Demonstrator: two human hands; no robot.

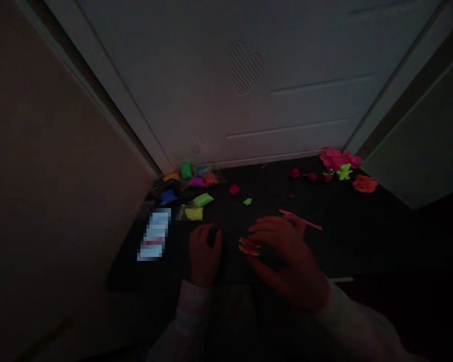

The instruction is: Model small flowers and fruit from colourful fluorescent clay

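Observation:
My right hand (289, 259) reaches in from the right over the dark table (230, 274). Its thumb and fingertips close around a small striped clay piece (249, 247), red with yellow-green edges. Resting on the table left of that piece is my left hand (205, 254), palm down, with a gap between thumb and forefinger and nothing in it. A pink clay tool (312, 224) lies partly hidden behind my right fingers. Farther back sit a light green clay lump (247, 201) and a red clay lump (234, 190). The scene is dim, so fine detail is lost.
Several bags of coloured clay, among them a yellow bag (194, 214) and a blue bag (168, 196), lie at the back left. A bright pixelated sheet (154, 235) is at the left edge. Pink flowers (337, 159) and a yellow-green bear (344, 172) stand back right, before the door (196, 90).

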